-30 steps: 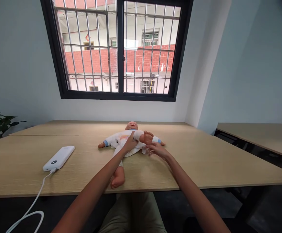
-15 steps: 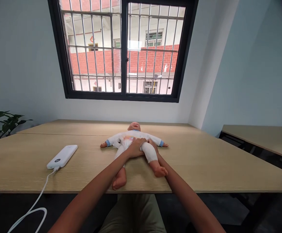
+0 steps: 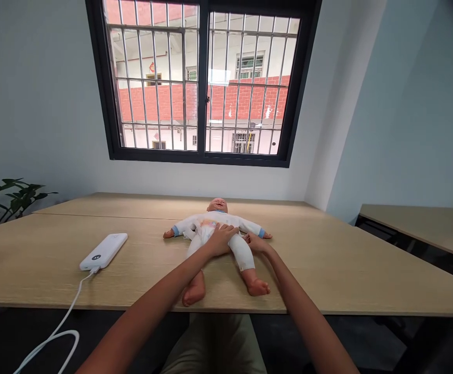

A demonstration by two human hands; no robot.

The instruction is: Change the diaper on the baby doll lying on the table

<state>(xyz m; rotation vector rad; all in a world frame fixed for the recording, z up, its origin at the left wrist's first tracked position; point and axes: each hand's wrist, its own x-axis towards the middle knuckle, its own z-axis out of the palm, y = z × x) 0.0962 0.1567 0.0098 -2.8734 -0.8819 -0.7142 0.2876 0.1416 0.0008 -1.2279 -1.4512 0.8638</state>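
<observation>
A baby doll (image 3: 211,224) in a white suit with blue cuffs lies on its back on the wooden table (image 3: 328,270), head toward the window, both legs stretched toward me. My left hand (image 3: 221,240) rests flat on the doll's hips, fingers spread over the white clothing. My right hand (image 3: 254,242) touches the doll's side by its hip and the upper part of the leg on the right, pinching at the white fabric there. The doll's bare feet lie near the table's front edge.
A white power bank (image 3: 104,251) lies on the table to the left, its white cable (image 3: 55,332) running off the front edge. A green plant (image 3: 8,195) stands at far left. A barred window (image 3: 203,83) faces me. A second table (image 3: 417,228) stands at right.
The doll's leg on the right, lifted by my left hand a second ago, now lies flat on the table. My left hand moved onto the hips; my right hand stayed at the doll's side.
</observation>
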